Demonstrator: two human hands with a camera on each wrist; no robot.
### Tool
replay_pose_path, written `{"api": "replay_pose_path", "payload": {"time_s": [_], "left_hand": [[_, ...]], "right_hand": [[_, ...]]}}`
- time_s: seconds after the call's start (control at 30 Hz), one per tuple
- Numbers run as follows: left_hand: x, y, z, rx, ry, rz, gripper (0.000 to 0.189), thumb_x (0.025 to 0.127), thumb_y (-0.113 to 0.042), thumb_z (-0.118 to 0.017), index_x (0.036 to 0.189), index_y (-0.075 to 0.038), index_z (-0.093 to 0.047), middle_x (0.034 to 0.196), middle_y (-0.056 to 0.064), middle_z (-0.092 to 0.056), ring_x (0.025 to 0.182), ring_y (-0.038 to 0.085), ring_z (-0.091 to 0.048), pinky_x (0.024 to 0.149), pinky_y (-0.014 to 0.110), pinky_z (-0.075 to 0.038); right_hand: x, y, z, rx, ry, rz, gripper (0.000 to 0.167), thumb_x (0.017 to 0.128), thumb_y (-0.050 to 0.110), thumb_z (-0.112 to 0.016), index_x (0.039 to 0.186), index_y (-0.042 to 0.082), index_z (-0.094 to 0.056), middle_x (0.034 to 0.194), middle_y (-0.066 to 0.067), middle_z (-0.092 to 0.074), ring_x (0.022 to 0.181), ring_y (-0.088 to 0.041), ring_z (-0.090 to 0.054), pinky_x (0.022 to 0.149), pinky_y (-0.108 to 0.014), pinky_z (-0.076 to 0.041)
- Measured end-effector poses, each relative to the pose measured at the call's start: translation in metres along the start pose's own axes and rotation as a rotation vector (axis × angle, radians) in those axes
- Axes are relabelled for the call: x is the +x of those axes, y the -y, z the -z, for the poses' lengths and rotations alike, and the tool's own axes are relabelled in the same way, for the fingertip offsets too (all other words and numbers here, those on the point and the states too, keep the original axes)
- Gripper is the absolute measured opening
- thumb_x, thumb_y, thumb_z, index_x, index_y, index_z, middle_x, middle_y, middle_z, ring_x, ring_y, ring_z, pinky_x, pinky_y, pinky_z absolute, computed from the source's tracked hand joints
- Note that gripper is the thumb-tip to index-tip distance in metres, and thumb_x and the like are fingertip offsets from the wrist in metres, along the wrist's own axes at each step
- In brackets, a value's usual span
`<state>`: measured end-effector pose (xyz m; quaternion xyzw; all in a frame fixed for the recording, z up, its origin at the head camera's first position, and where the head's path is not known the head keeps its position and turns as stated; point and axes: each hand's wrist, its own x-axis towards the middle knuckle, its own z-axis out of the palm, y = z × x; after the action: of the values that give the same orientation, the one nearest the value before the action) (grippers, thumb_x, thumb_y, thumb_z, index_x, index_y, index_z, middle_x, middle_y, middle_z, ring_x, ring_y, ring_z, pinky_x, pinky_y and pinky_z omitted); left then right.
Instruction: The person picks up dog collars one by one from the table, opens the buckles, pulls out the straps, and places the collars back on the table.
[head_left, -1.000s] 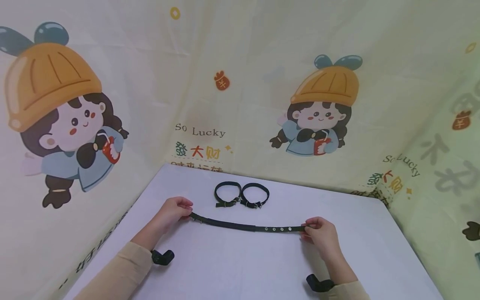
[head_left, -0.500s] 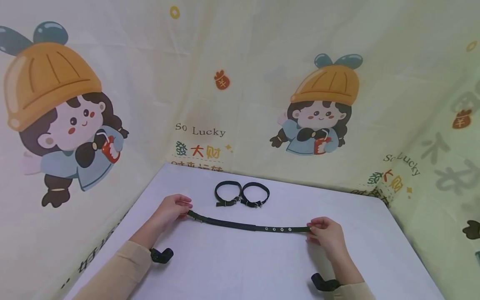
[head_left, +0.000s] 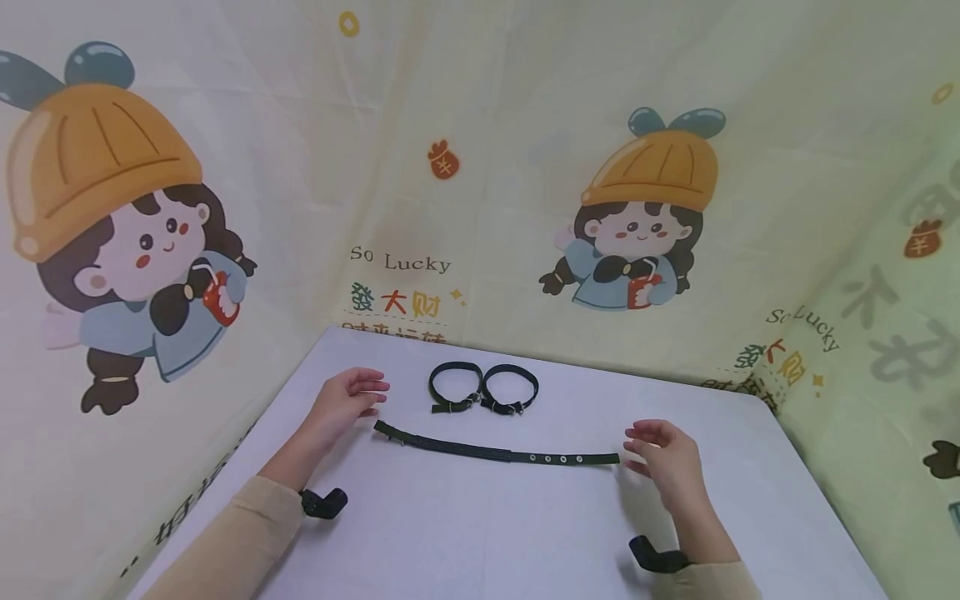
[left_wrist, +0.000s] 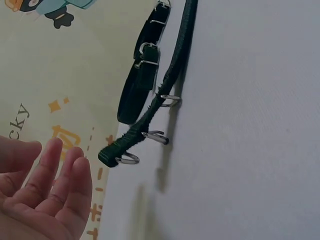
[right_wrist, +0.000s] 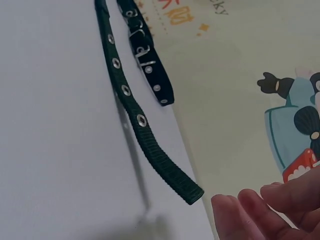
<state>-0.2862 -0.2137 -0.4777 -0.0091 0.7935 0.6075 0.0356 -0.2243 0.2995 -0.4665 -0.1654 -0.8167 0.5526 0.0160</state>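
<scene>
A dark collar strap [head_left: 457, 449] lies stretched out across the table, bowed slightly toward the front. Metal rings [left_wrist: 128, 159] stick out from its left end, and a row of eyelets [right_wrist: 126, 90] runs along its right part. My left hand [head_left: 345, 404], fingers loosely bent and holding nothing, is just behind and left of the strap's left end. Just past the right end, my right hand [head_left: 670, 458] hovers with relaxed fingers, apart from the strap. Behind the strap, two similar collars, a left one [head_left: 453, 408] and a right one [head_left: 501, 408], are buckled into loops side by side.
The white table [head_left: 465, 533] has its far edge against a cream cloth backdrop [head_left: 495, 225] printed with cartoon figures and lettering. More of that cloth hangs at both sides. A black wrist-worn device [head_left: 326, 503] is on the left wrist, another [head_left: 658, 557] on the right.
Both hands have let go of the strap's ends. The left hand has risen away toward the back, the right hand has moved off to the right. The strap stays stretched out; the looped collars have not moved.
</scene>
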Motion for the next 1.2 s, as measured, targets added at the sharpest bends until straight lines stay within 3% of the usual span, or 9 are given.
{"api": "replay_pose_path", "payload": {"time_s": [0.13, 0.33, 0.7, 0.9, 1.2], "left_hand": [[0.001, -0.009, -0.005, -0.021, 0.013, -0.037, 0.041, 0.106, -0.001, -0.061, 0.147, 0.001, -0.056, 0.142, 0.025, -0.068, 0.122, 0.034, -0.073, 0.090, 0.031, -0.065], [0.004, -0.022, -0.019, 0.020, 0.022, -0.072, 0.040, 0.106, -0.004, -0.064, 0.146, -0.005, -0.060, 0.142, 0.019, -0.069, 0.123, 0.033, -0.073, 0.094, 0.035, -0.065], [0.008, -0.029, -0.065, 0.085, 0.034, -0.082, 0.034, 0.103, -0.007, -0.070, 0.137, -0.015, -0.067, 0.140, 0.010, -0.071, 0.119, 0.024, -0.071, 0.097, 0.036, -0.063], [0.011, -0.035, -0.090, 0.115, 0.058, -0.141, 0.032, 0.103, -0.006, -0.070, 0.133, -0.016, -0.069, 0.133, 0.003, -0.073, 0.122, 0.022, -0.070, 0.103, 0.042, -0.061], [0.019, -0.045, -0.118, 0.162, 0.096, -0.179, 0.032, 0.102, -0.005, -0.070, 0.131, -0.019, -0.070, 0.133, 0.001, -0.073, 0.130, 0.023, -0.067, 0.108, 0.048, -0.058]], "right_hand": [[0.000, 0.007, -0.003, 0.001, -0.003, 0.025, 0.041, 0.107, 0.010, -0.064, 0.146, 0.000, -0.054, 0.148, -0.028, -0.062, 0.121, -0.034, -0.074, 0.083, -0.033, -0.067], [0.003, 0.016, -0.012, 0.021, 0.000, 0.103, 0.040, 0.106, 0.007, -0.065, 0.146, 0.005, -0.058, 0.148, -0.025, -0.063, 0.125, -0.038, -0.072, 0.084, -0.033, -0.067], [0.002, 0.019, -0.031, 0.013, 0.076, 0.185, 0.042, 0.105, 0.003, -0.065, 0.146, 0.005, -0.059, 0.150, -0.025, -0.063, 0.132, -0.042, -0.068, 0.086, -0.032, -0.066], [0.007, 0.023, -0.044, -0.020, 0.081, 0.228, 0.042, 0.103, 0.002, -0.066, 0.145, 0.006, -0.061, 0.149, -0.021, -0.065, 0.133, -0.039, -0.068, 0.092, -0.031, -0.064], [0.017, 0.030, -0.063, -0.118, 0.072, 0.282, 0.042, 0.102, 0.005, -0.069, 0.143, 0.009, -0.065, 0.146, -0.015, -0.069, 0.137, -0.036, -0.066, 0.112, -0.052, -0.055]]}}
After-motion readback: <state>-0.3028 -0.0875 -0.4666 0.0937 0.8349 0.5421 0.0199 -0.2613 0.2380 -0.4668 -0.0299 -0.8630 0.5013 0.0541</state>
